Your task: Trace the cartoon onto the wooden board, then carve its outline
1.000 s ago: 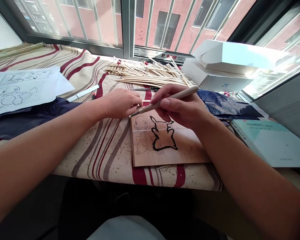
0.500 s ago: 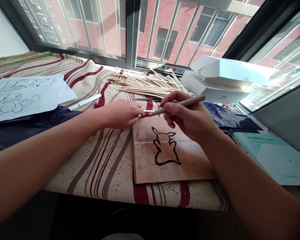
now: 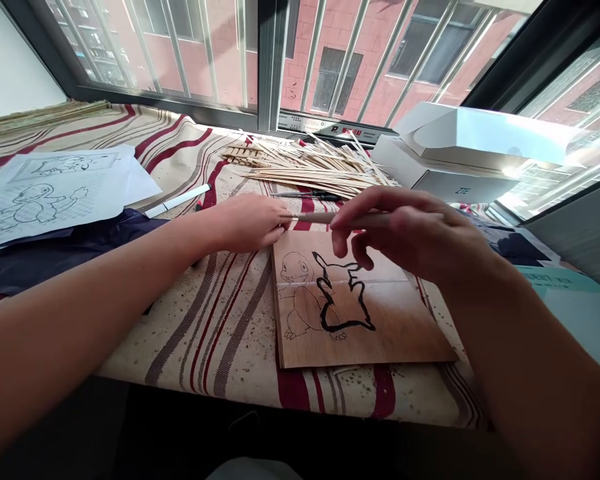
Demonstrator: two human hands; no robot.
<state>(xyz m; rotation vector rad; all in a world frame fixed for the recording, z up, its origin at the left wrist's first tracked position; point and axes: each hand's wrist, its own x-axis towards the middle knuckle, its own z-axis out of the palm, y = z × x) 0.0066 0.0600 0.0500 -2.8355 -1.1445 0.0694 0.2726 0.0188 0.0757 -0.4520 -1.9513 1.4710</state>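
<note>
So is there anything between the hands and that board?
Nothing visible. The right hand, holding a tool, appears above the board's far part; the left hand is by its far left corner, near the tool's tip, leaving the drawings mostly in view.

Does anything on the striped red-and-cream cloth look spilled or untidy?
Yes: small brown specks lie scattered on the cloth beside the flat brown wooden board, like spilled debris. Behind, thin pale wooden sticks lie crisscrossed, untidily.

There are two hands (image 3: 254, 223) (image 3: 415, 233), one slim tool (image 3: 317, 217), one board (image 3: 400, 333), one box (image 3: 443, 181).
</note>
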